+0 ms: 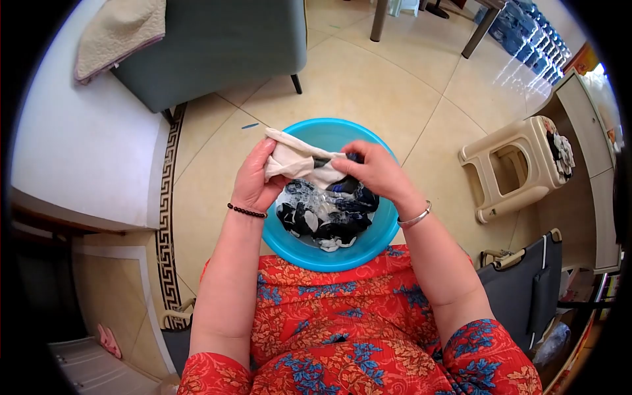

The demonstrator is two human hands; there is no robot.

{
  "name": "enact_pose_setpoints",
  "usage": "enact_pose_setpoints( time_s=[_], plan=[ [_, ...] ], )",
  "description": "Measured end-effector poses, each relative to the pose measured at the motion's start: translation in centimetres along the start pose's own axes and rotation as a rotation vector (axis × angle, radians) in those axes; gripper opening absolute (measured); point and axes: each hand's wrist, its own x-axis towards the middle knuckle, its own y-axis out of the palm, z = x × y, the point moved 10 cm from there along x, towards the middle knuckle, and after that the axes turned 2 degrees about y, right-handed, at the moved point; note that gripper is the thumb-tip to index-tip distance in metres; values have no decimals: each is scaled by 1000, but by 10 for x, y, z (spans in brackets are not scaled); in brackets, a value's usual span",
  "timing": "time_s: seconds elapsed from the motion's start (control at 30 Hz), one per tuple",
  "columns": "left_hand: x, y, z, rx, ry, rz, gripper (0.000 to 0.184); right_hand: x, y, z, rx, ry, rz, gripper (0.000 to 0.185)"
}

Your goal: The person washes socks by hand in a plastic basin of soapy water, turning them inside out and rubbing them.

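Note:
A white sock (289,161) with dark parts is stretched between my two hands above a blue basin (315,258). My left hand (254,176) grips its left end, thumb up along the edge and fingers curled beneath. At the other end, my right hand (375,172) pinches the fabric between thumb and fingers, close to a dark section. Below them, a wet heap of black, navy and white socks (326,220) lies in the basin among suds. The heap partly hides the basin's bottom.
To the right stands a beige plastic stool (510,168) with black and white fabric pieces (561,155) on top. A grey-green sofa (224,56) is at upper left. Table legs (380,23) and bundled water bottles (526,39) are farther back. A blue strip (250,126) lies on the tiles.

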Motion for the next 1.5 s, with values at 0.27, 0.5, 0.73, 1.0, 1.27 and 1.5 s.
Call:
enact_pose_setpoints(
  time_s=[0.27,0.5,0.73,1.0,1.27,1.5],
  plan=[
    [-2,17,20,75,-92,101,30,-4,10,26,98,-151,-73,29],
    [-7,31,26,180,-64,84,22,-10,2,46,352,-222,-184,22],
    [-9,34,32,315,-90,157,21,-16,-2,54,135,-268,-221,16],
    [-16,38,21,88,-139,68,22,-3,-2,17,365,12,-121,23],
    [2,-1,21,-90,-65,-72,37,-1,21,2,497,120,68,29],
    [-10,42,48,521,-33,114,38,-6,22,-6,725,183,-11,24]
  ],
)
